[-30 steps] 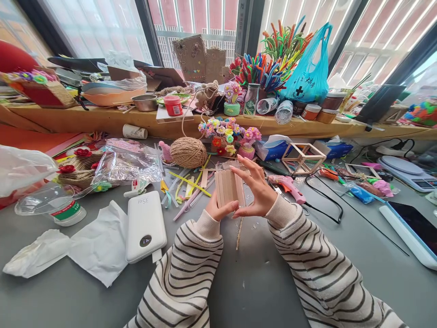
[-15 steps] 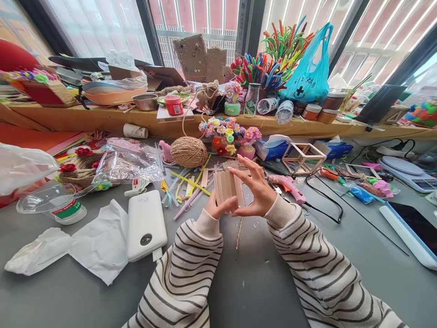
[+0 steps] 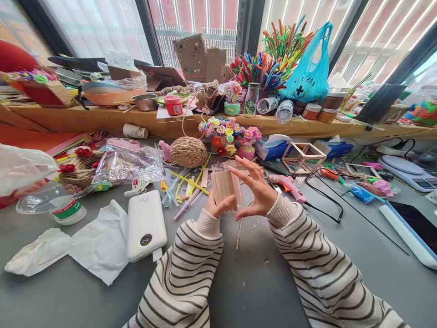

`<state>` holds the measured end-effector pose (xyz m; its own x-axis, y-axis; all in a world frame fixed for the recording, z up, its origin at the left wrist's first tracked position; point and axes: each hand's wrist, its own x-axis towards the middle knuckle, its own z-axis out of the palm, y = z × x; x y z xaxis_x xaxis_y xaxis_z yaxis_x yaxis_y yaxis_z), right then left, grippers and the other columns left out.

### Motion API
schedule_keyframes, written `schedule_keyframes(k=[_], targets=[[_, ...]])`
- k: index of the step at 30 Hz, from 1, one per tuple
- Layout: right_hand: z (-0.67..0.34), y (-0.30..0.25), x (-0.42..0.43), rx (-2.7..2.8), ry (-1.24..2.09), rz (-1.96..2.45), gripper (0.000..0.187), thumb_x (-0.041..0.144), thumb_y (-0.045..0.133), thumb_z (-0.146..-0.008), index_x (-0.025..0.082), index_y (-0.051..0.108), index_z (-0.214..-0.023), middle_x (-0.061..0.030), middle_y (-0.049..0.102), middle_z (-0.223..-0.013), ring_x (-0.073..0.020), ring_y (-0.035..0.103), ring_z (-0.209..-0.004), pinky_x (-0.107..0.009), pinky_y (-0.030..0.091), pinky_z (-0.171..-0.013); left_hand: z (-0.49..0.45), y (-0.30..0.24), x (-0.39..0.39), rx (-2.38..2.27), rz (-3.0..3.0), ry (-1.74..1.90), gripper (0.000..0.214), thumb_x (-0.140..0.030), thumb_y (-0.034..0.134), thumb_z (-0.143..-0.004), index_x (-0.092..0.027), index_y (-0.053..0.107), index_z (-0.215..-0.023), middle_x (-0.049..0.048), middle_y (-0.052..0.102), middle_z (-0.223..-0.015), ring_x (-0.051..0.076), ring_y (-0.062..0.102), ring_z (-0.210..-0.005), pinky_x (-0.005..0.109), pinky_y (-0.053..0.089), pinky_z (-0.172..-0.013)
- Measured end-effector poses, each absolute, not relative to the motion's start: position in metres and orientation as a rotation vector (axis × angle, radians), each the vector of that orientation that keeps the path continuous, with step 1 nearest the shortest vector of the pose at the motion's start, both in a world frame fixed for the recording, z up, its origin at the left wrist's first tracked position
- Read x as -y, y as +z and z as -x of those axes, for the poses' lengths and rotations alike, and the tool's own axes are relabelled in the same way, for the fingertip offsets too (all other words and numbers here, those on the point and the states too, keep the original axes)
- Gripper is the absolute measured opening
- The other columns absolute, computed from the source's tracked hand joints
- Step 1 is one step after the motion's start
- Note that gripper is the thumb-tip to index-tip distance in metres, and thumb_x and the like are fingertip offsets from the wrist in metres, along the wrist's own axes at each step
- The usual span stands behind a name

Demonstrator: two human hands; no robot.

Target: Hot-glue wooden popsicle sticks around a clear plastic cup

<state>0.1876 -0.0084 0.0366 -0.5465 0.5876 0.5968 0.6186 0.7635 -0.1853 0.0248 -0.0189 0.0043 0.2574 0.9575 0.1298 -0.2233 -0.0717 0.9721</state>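
Observation:
A small panel of wooden craft sticks (image 3: 223, 184), laid side by side, is tilted up in front of me. My left hand (image 3: 218, 207) grips it from the left and below, thumb across its lower front. To its right, my right hand (image 3: 256, 189) is held with fingers and thumb spread apart, close to the panel's right edge; it appears to hold nothing. Behind the panel lies a clear plastic wrapper (image 3: 235, 166) with more sticks, partly hidden by my hands. A thin strand of twine (image 3: 239, 234) rests on the table below.
A twine ball (image 3: 189, 152) and crocheted flowers (image 3: 225, 132) stand beyond my hands. To the right are a pink glue gun (image 3: 292, 189) with its black cord and a wooden stick frame (image 3: 303, 158). A white power bank (image 3: 146, 225) and crumpled tissue (image 3: 102, 241) lie left.
The stick panel has tilted and shifted slightly left in my left hand. My right hand's thumb has come away from the panel's lower edge, its fingers still spread.

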Motion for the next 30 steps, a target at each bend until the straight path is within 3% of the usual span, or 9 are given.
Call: schedule_keyframes(k=[14,23,30], targets=[[-0.185,0.038,0.012,2.268,-0.053,0.956,0.094,0.069,0.06,-0.053,0.02,0.035,-0.129,-0.0131,0.022,-0.141,-0.0295,0.016,-0.131,-0.049,0.019,-0.105,-0.022,-0.006,0.016,-0.896,-1.229,1.133,0.06,-0.038,0.067,-0.059,-0.013,0.046,-0.109,0.0118,0.058,-0.104,0.034,0.053,-0.103,0.045,0.046,-0.086],[-0.184,0.036,0.012,2.266,-0.045,0.962,0.093,0.068,0.06,-0.054,0.021,0.034,-0.129,-0.0128,0.022,-0.141,-0.03,0.017,-0.13,-0.051,0.019,-0.104,-0.023,-0.002,0.019,-0.893,-1.233,1.143,0.063,-0.038,0.066,-0.06,-0.014,0.045,-0.115,0.0096,0.059,-0.103,0.031,0.055,-0.102,0.043,0.048,-0.085],[-0.185,0.037,0.01,2.272,-0.046,0.952,0.096,0.069,0.06,-0.052,0.022,0.032,-0.131,-0.0132,0.021,-0.141,-0.03,0.017,-0.13,-0.05,0.019,-0.104,-0.025,-0.002,0.016,-0.844,-1.225,1.171,0.059,-0.038,0.068,-0.059,-0.016,0.053,-0.112,0.0075,0.062,-0.101,0.03,0.056,-0.1,0.041,0.047,-0.086]])
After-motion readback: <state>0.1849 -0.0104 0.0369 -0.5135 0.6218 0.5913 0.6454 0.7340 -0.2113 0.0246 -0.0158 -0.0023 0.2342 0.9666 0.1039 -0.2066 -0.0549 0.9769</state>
